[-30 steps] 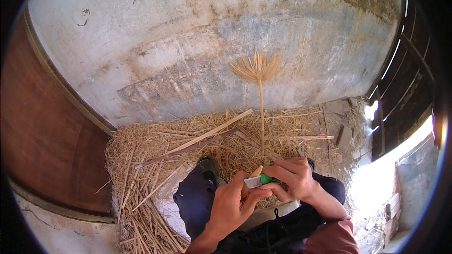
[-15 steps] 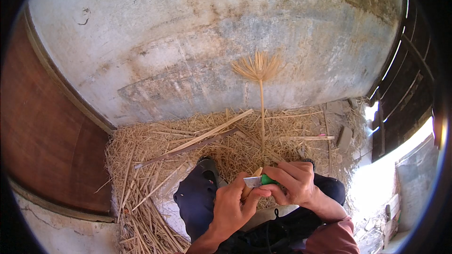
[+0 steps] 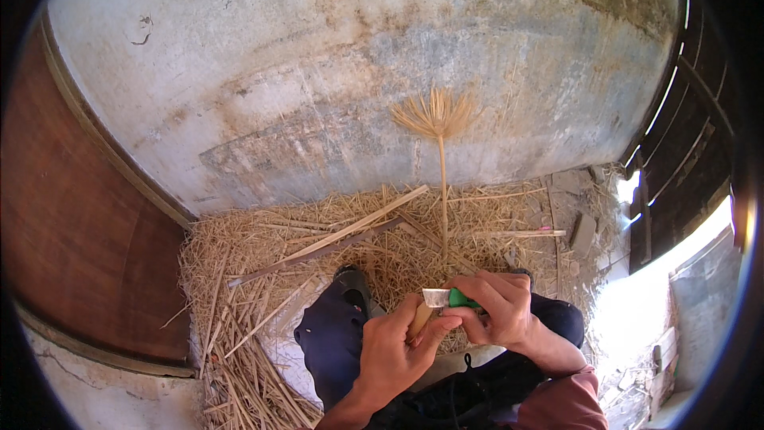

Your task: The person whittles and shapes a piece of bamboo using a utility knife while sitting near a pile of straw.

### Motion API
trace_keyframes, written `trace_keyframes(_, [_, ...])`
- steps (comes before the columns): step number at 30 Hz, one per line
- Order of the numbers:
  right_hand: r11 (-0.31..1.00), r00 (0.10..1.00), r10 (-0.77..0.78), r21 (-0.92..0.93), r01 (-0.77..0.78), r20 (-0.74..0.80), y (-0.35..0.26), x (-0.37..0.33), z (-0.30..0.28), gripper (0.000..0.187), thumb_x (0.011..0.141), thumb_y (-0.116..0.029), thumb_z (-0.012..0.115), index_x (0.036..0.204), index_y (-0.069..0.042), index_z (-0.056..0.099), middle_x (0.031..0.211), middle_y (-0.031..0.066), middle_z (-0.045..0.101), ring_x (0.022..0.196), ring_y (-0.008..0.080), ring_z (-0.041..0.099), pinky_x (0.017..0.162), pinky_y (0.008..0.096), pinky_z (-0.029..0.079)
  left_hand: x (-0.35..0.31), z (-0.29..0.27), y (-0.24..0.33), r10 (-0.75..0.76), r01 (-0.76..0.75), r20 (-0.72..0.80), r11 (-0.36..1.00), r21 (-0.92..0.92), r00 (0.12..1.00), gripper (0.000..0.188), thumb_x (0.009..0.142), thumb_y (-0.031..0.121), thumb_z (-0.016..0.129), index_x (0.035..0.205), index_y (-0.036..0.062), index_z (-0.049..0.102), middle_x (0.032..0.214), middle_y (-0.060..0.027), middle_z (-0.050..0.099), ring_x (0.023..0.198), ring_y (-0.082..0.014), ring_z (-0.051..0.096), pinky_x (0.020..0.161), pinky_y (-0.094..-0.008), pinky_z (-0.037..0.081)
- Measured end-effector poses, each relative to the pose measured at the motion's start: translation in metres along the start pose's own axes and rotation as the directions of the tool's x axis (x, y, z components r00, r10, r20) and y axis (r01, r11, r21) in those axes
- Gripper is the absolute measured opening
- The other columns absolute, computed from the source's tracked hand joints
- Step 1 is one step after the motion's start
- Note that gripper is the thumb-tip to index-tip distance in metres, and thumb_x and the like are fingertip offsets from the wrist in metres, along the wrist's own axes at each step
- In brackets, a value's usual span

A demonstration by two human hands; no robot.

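Note:
My left hand (image 3: pixel 398 348) is closed around a short pale piece of bamboo or wood (image 3: pixel 422 320), its upper end showing beyond the thumb and fingers. My right hand (image 3: pixel 497 306) grips a knife (image 3: pixel 459 299) by its green handle. The short, broad metal blade points left and lies across the top of the pale piece; whether its edge touches the piece is hard to tell. Both hands are close together above my lap, the right thumb beside the left fingertips. The lower part of the pale piece is hidden in my left hand.
Beyond my hands stands a long thin stick (image 3: pixel 443 191) topped by a fan of splayed strips (image 3: pixel 436 114), before a stained wall (image 3: pixel 318 56). Straw and shavings (image 3: pixel 263 227) cover the floor, with long strips (image 3: pixel 358 227) across them. A brick-like block (image 3: pixel 583 235) lies right.
The knife has shifted slightly up and right, and its blade now sits at the top end of the pale piece. My left hand stays nearly in place.

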State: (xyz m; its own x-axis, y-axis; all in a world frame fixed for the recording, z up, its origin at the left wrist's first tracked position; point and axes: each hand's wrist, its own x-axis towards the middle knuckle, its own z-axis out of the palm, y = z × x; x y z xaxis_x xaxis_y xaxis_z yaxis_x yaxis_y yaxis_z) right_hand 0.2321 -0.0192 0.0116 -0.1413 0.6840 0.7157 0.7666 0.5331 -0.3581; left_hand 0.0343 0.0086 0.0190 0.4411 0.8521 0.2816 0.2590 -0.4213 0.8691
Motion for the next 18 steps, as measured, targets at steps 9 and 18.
trace_keyframes(9, [0.996, 0.994, -0.075, 0.060, 0.070, 0.083, 0.0047, 0.0044, -0.0068, 0.036, 0.082, -0.031, 0.089, 0.106, -0.008, 0.077, 0.073, 0.0027, 0.065, 0.057, 0.0228, 0.068, 0.048, 0.0348, 0.051, -0.0004, -0.0090, -0.0042, -0.100, 0.116, 0.101, 0.980, -0.162, 0.990, 0.043, 0.092, 0.029, 0.090, 0.080, 0.0025, 0.058, 0.057, 0.0023, 0.040, 0.057, -0.0032, 0.035, 0.051, -0.0266, 0.031])
trace_keyframes(18, [0.998, 0.997, -0.056, -0.008, 0.056, 0.044, -0.0034, 0.0056, -0.0058, 0.033, 0.083, -0.030, 0.087, 0.105, -0.008, 0.076, 0.071, 0.0021, 0.063, 0.055, 0.0206, 0.066, 0.047, 0.0337, 0.049, -0.0015, -0.0037, 0.0002, -0.020, 0.021, 0.014, 0.999, -0.046, 1.000, 0.047, 0.092, 0.026, 0.088, 0.073, 0.0021, 0.052, 0.054, -0.0016, 0.043, 0.049, -0.0068, 0.040, 0.048, -0.0288, 0.035])
